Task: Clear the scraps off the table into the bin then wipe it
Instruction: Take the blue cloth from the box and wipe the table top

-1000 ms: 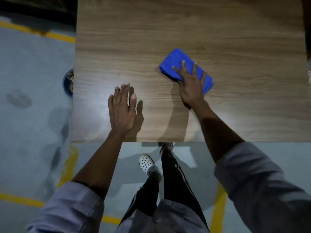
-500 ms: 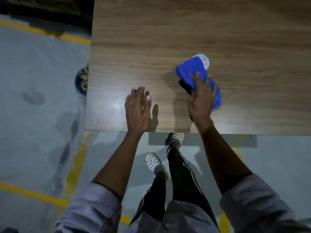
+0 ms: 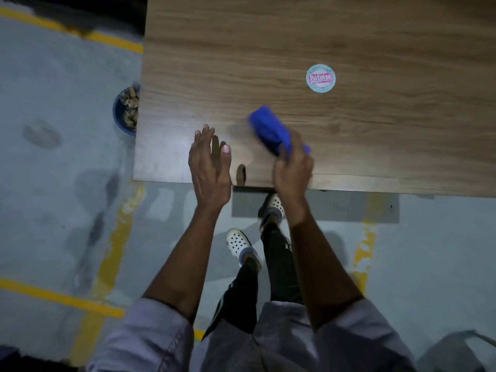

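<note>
My right hand [image 3: 292,173] is closed around a folded blue cloth [image 3: 271,128] at the near edge of the wooden table [image 3: 375,135]; the cloth sticks out forward and left of my fingers, blurred and seemingly raised off the surface. My left hand [image 3: 209,167] hovers over the near edge to the left of it, fingers apart, palm turned inward, holding nothing. A blue bin [image 3: 126,111] with brown scraps inside stands on the floor, half hidden behind the table's left edge.
A round pale-blue sticker [image 3: 321,77] with red lettering sits flat on the table beyond the cloth. Below the table edge are my legs and white perforated shoes [image 3: 241,247]. Yellow lines [image 3: 107,253] mark the grey floor.
My right hand pulled the cloth back toward the near edge and gathered it up, uncovering the sticker. My left hand lifted off the table and turned on edge. The view shifted back.
</note>
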Tool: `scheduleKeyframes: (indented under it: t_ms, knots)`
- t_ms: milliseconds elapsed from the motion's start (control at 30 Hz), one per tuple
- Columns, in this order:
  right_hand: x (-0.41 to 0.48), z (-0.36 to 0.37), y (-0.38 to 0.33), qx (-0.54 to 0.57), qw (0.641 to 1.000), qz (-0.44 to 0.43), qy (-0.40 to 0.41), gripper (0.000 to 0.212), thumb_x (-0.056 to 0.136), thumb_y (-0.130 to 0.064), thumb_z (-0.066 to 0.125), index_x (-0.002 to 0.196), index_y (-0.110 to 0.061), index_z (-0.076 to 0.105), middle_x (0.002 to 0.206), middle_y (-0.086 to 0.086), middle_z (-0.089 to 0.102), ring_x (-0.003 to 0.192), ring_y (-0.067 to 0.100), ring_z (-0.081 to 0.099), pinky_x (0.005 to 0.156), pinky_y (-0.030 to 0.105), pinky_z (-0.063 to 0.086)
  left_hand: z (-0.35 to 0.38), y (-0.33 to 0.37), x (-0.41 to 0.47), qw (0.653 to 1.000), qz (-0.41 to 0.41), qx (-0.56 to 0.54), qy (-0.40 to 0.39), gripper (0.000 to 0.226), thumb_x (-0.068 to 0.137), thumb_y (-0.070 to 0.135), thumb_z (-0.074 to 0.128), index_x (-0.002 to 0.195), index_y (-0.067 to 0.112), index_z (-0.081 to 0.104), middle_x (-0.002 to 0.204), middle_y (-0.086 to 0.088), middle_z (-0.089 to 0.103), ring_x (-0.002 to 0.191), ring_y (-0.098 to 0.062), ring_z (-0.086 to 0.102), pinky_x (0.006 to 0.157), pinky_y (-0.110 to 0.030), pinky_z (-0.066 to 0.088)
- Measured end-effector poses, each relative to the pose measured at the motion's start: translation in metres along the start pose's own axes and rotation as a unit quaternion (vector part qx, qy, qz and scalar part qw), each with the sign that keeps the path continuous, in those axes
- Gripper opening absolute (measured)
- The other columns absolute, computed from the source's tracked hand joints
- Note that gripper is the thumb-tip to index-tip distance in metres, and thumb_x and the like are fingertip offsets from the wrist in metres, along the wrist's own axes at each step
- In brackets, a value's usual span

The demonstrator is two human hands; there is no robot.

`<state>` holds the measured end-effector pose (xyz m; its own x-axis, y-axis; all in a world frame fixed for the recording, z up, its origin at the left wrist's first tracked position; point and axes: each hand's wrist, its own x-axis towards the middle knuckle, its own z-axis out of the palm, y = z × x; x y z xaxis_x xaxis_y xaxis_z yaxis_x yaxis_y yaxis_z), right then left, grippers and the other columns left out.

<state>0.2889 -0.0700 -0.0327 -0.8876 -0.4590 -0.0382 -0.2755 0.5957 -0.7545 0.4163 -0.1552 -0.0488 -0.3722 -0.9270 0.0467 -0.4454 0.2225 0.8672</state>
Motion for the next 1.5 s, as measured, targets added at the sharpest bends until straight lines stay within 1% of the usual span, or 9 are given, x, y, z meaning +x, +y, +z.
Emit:
scheduleKeyframes:
  t_ms: [167, 300, 433, 533, 800, 1000, 1100, 1267, 1500]
  knots:
    - [0.023, 0.035, 0.017, -0.172, 0.984, -0.012, -0.033, 0.066, 0.088, 0.002, 0.049, 0.153, -0.014, 0.046, 0.165, 0.011, 0.033, 0.153, 0.045, 0.020, 0.125, 0.061, 0.004, -0.012, -0.021, 0.006, 0.998, -0.018, 0.045, -0.032, 0.064, 0.105, 0.050, 0.034, 0.157, 0.013, 0.039, 0.164, -0.002, 0.037, 0.156, -0.016, 0.021, 0.126, -0.043, 0.018]
    - [-0.040, 0.080, -0.015, -0.119, 0.970, -0.163, -0.134, 0.062, 0.083, 0.010, 0.058, 0.143, -0.008, 0.058, 0.154, 0.017, 0.049, 0.145, 0.049, 0.036, 0.119, 0.064, 0.028, -0.023, -0.041, 0.003, 0.999, -0.028, 0.039, -0.016, 0.063, 0.106, 0.052, 0.037, 0.154, 0.011, 0.042, 0.159, -0.006, 0.045, 0.152, -0.023, 0.033, 0.122, -0.049, 0.030]
    - [-0.039, 0.075, -0.063, -0.021, 0.950, -0.065, -0.306, 0.045, 0.105, -0.017, 0.049, 0.150, -0.025, 0.051, 0.155, 0.010, 0.049, 0.145, 0.034, 0.041, 0.107, 0.037, 0.039, -0.039, -0.036, 0.006, 0.998, -0.021, 0.037, 0.039, 0.057, 0.107, 0.042, 0.042, 0.154, 0.011, 0.043, 0.161, -0.008, 0.042, 0.153, -0.025, 0.032, 0.122, -0.053, 0.028]
    - [-0.009, 0.045, -0.059, 0.064, 0.981, -0.001, -0.184, 0.039, 0.104, -0.015, 0.051, 0.141, -0.023, 0.058, 0.126, 0.011, 0.069, 0.116, 0.030, 0.062, 0.080, 0.025, 0.038, -0.052, -0.039, 0.016, 0.999, -0.014, 0.035, 0.033, 0.054, 0.109, 0.048, 0.036, 0.153, 0.018, 0.047, 0.159, -0.003, 0.045, 0.153, -0.021, 0.032, 0.124, -0.052, 0.025]
    - [-0.024, 0.104, -0.020, -0.121, 0.981, -0.131, -0.082, 0.072, 0.075, 0.004, 0.044, 0.144, -0.011, 0.058, 0.157, 0.013, 0.046, 0.150, 0.046, 0.029, 0.128, 0.040, -0.007, -0.069, -0.064, 0.016, 0.994, -0.082, -0.044, 0.048, 0.043, 0.106, 0.042, 0.051, 0.143, 0.022, 0.060, 0.145, 0.007, 0.060, 0.143, -0.009, 0.046, 0.117, -0.046, 0.041]
    - [-0.070, 0.123, -0.098, 0.001, 0.915, -0.093, -0.392, 0.044, 0.106, -0.011, 0.045, 0.150, -0.009, 0.048, 0.149, 0.022, 0.052, 0.143, 0.037, 0.043, 0.109, 0.032, 0.037, -0.092, -0.045, 0.033, 0.994, -0.080, 0.052, 0.047, 0.049, 0.101, 0.048, 0.050, 0.144, 0.025, 0.058, 0.164, -0.001, 0.037, 0.155, -0.019, 0.025, 0.125, -0.032, 0.020]
    - [-0.055, 0.091, -0.100, 0.089, 0.939, -0.025, -0.332, 0.037, 0.102, -0.010, 0.053, 0.136, -0.018, 0.063, 0.121, 0.011, 0.071, 0.112, 0.030, 0.064, 0.080, 0.018, 0.041, -0.104, -0.043, 0.039, 0.996, -0.069, 0.052, 0.023, 0.046, 0.107, 0.046, 0.042, 0.151, 0.034, 0.049, 0.167, 0.004, 0.031, 0.157, -0.015, 0.015, 0.127, -0.036, 0.012]
    - [-0.005, 0.062, -0.046, 0.045, 0.998, 0.001, -0.044, 0.048, 0.096, -0.008, 0.052, 0.143, -0.017, 0.059, 0.136, 0.011, 0.066, 0.127, 0.034, 0.060, 0.110, 0.044, 0.042, -0.092, -0.046, 0.041, 0.997, -0.075, -0.019, -0.017, 0.043, 0.109, 0.038, 0.046, 0.149, 0.025, 0.053, 0.152, 0.018, 0.044, 0.147, 0.012, 0.023, 0.127, -0.043, 0.022]
    - [-0.044, 0.136, -0.046, -0.131, 0.952, -0.226, -0.161, 0.070, 0.079, -0.007, 0.047, 0.148, -0.018, 0.054, 0.157, 0.004, 0.048, 0.153, 0.040, 0.023, 0.124, 0.059, 0.001, -0.085, -0.058, 0.051, 0.994, -0.093, 0.003, 0.057, 0.039, 0.105, 0.032, 0.053, 0.140, 0.017, 0.062, 0.146, 0.001, 0.060, 0.140, -0.013, 0.047, 0.119, -0.028, 0.035]
